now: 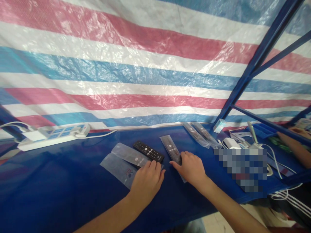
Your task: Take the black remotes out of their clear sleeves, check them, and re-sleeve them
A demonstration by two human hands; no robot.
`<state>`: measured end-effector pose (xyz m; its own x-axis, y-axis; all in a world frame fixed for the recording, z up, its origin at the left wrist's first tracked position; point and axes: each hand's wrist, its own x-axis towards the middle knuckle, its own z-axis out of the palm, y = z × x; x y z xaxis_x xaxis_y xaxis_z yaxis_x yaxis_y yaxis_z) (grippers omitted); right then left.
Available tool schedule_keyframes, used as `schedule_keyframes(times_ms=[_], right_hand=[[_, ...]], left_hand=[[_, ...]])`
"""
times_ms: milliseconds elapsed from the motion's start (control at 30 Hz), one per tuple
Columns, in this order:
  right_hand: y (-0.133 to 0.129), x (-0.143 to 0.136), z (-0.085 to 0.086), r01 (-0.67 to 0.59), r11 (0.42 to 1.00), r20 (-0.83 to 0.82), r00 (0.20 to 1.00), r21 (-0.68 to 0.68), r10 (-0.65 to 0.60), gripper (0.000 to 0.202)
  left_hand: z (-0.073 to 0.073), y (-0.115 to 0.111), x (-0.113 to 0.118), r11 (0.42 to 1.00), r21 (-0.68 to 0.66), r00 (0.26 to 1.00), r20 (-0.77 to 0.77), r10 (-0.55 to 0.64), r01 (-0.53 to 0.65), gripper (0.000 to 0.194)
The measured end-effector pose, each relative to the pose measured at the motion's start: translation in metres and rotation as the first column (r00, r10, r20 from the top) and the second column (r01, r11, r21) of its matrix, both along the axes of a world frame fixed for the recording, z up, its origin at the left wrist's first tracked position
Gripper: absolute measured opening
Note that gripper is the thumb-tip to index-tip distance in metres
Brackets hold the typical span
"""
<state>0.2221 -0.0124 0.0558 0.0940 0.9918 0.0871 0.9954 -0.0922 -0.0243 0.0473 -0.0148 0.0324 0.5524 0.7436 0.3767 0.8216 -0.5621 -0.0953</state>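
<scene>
My left hand (148,178) rests with curled fingers on the lower end of a remote control in a clear plastic sleeve (126,153). Another sleeve (116,166), flat and with a small printed mark, lies partly beneath that hand. Just beyond its fingertips is a bare black remote control (148,150), slanted on the table. My right hand (191,166) has its thumb and fingers closed around the lower part of a second bagged remote control (171,147). The fingers hide part of what each hand grips.
Two more bagged remotes (196,132) lie at the back right, near a small box (219,125). A white power strip (55,134) runs along the back left. White adapters (230,143) and cables sit right, by the blue metal frame (243,85). Another person's arm (295,147) shows far right.
</scene>
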Motion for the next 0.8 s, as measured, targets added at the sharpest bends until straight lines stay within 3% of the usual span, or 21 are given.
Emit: schedule_keyframes(times_ms=[133,433,567,667,733,800], right_hand=[[0.012,0.006,-0.005,0.033,0.999,0.027,0.999,0.002,-0.033,0.033],[0.061,0.061,0.005,0.198,0.979,0.073,0.977,0.056,-0.202,0.040],[0.066,0.063,0.005,0.196,0.973,0.104,0.972,0.121,-0.209,0.041],[0.053,0.042,0.001,0.055,0.981,0.073,0.995,0.185,-0.069,0.041],[0.042,0.022,0.000,-0.145,0.978,-0.062,0.986,0.150,0.156,0.037],[0.033,0.003,0.000,-0.292,0.952,-0.187,0.934,0.091,0.304,0.036]], left_hand=[[-0.001,-0.002,-0.002,0.998,0.056,0.999,0.020,-0.029,0.027,0.024],[-0.004,-0.004,-0.006,0.995,0.091,0.999,-0.004,-0.044,0.044,0.025],[-0.003,-0.005,-0.005,0.990,0.140,0.999,0.019,-0.040,0.037,0.022],[-0.003,-0.004,-0.005,0.986,0.164,0.998,0.044,-0.034,0.027,0.016],[-0.004,-0.004,-0.005,0.986,0.165,0.998,0.051,-0.026,0.017,0.014],[-0.004,-0.004,-0.005,0.987,0.163,0.998,0.053,-0.017,0.008,0.013]])
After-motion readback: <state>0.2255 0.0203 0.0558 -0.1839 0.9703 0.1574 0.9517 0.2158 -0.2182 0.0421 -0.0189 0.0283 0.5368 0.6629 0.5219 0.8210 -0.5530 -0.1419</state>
